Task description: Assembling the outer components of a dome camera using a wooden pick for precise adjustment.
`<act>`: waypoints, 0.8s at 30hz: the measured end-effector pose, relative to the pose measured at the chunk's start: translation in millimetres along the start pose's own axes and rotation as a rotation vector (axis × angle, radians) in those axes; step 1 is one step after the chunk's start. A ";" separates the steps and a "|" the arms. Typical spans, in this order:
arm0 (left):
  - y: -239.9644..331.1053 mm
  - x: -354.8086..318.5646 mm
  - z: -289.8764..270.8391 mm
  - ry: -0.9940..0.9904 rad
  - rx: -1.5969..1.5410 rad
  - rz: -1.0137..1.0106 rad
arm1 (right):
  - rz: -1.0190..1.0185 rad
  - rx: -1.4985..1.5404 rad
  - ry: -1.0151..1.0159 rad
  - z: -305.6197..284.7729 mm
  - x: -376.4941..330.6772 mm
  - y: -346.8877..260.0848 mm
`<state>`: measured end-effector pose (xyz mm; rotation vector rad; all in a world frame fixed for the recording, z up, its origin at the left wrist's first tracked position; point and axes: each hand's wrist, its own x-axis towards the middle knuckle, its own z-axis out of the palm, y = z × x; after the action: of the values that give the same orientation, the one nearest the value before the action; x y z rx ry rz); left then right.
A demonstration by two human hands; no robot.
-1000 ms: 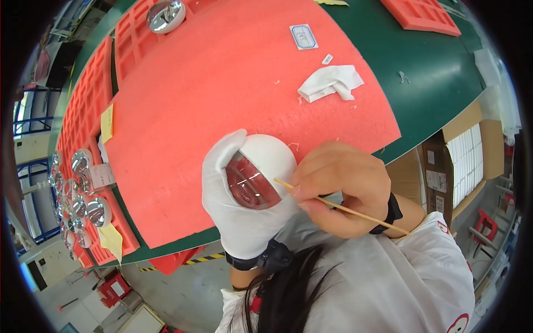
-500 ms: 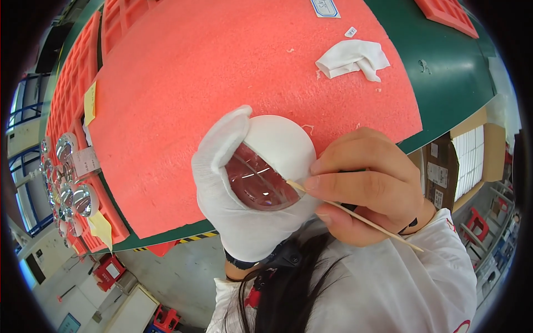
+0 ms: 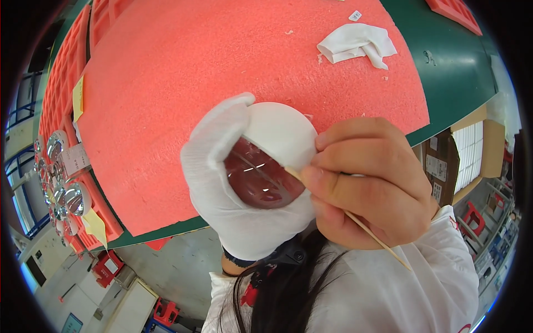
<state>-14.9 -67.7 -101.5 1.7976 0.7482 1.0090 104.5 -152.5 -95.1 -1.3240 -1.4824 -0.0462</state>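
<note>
My left hand (image 3: 214,177), in a white glove, is wrapped round a round, glossy glass piece (image 3: 258,177). This piece shows a dark red, mirror-like part and a smooth white part (image 3: 280,125), which meet along a straight slanting edge. In my bare right hand (image 3: 377,177), a thin wooden stick (image 3: 380,238) is pinched between thumb and fingers. Its pale tip is at that edge; whether it touches the surface I cannot tell. The glove hides the lower left rim of the piece.
Under my hands lies a pink foam sheet (image 3: 166,111) on a green table (image 3: 461,72). A crumpled white cloth (image 3: 358,44) rests at its far right. Shiny round pieces (image 3: 75,200) crowd foam trays at the left. An open cardboard box (image 3: 466,155) stands at the right.
The whole view has shifted slightly. My right hand has turned a little, and the stick's rear end points more steeply down. Both hands keep their holds.
</note>
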 end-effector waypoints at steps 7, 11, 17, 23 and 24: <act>-5.5 -0.5 -2.7 -0.036 0.137 0.132 | 0.077 0.073 -0.070 -8.7 1.5 -1.0; -3.5 0.0 -3.3 -0.034 0.057 0.095 | 0.036 0.093 -0.055 -7.8 -2.7 -0.4; -6.4 -0.9 -2.8 -0.022 0.086 0.078 | 0.090 0.030 -0.048 -5.9 3.8 -4.8; -4.6 -1.9 -3.5 -0.026 0.073 0.071 | 0.118 0.083 -0.135 -13.8 8.1 -4.6; -4.7 -1.6 -3.6 -0.023 0.072 0.068 | 0.113 0.084 -0.126 -13.3 6.2 -4.5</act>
<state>-19.1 -65.6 -105.4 1.9048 0.7220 1.0156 111.4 -158.5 -82.7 -1.3605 -1.4952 0.1729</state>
